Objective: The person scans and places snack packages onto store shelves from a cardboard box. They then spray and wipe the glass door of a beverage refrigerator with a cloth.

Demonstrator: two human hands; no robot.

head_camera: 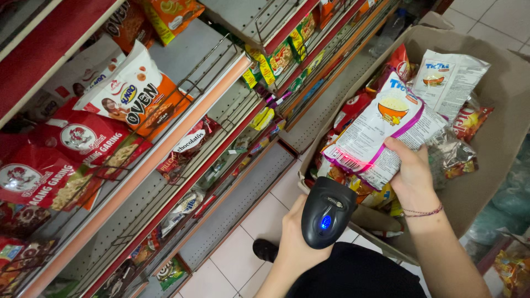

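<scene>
At 9 o'clock, the shelves (221, 110) carry red and orange snack bags (138, 94), several cut off by the frame edge and the lower rows too small to make out. At 6 o'clock, the left hand (295, 243) is closed around the handle of a black scanner (327, 212), which hides its fingers. At 3 o'clock, the right hand (411, 176) grips a white noodle packet (381, 127) by its lower edge, thumb on top, above a cardboard box (497, 143) of partly buried packets.
</scene>
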